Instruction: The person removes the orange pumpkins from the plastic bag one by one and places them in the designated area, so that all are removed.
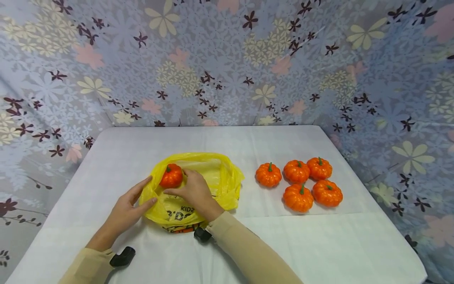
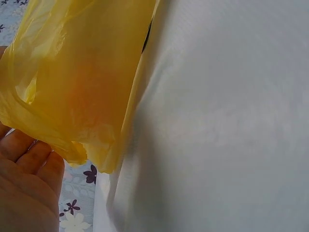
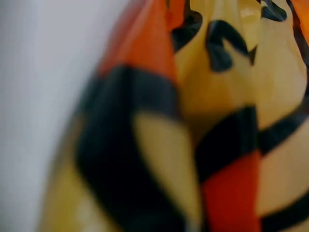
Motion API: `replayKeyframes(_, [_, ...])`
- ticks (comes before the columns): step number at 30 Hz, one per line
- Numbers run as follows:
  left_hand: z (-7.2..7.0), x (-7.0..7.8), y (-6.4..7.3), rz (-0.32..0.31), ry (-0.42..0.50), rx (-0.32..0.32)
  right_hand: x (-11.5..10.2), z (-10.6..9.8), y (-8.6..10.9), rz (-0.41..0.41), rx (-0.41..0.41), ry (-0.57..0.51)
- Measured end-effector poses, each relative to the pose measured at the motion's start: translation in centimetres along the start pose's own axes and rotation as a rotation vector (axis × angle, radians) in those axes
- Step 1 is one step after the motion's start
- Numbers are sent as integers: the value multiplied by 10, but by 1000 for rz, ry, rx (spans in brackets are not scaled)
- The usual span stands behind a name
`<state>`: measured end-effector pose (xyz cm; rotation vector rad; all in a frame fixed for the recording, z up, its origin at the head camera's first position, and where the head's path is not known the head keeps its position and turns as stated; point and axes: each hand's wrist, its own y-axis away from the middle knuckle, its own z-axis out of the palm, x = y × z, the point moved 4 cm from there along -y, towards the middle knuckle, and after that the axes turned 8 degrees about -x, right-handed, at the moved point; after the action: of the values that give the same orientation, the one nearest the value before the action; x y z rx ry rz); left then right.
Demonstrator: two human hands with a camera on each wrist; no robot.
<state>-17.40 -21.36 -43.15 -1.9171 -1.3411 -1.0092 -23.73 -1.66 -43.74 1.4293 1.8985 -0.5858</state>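
A yellow plastic bag (image 1: 230,189) with dark printing lies with its mouth spread wide. Inside it, against the left wall, sits a small orange-red pumpkin (image 1: 171,176) with a green stem. My right hand (image 1: 195,192) reaches into the mouth, thumb and fingers spread, fingertips right at the pumpkin's right side. At the left rim, my left hand (image 1: 129,207) holds the bag, thumb on the inner side and fingers outside. In the left wrist view, an orange glow shows through the bag (image 2: 91,87). Only the bag's printed outside (image 3: 227,96) fills the right wrist view.
Several orange pumpkins (image 1: 298,198) with green stems stand in a group to the right of the bag. All rest on a table with a white cloth (image 1: 283,240). Behind it hangs a flowered curtain (image 1: 227,79).
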Motion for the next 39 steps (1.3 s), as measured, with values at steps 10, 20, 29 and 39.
replayKeyframes(10, [-6, 1, 1, -25, -29, 6, -9, 4, -8, -33, -3, 10])
replayKeyframes(20, [-9, 3, 1, 19, -6, 1, -8, 4, -11, 8, 3, 76])
replayKeyframes(29, [-11, 2, 2, -17, -8, 0, -6, 6, -13, 25, 22, 54])
replayKeyframes(39, [-11, 0, -4, -14, -5, -18, 0, 4, -13, 60, 16, 2])
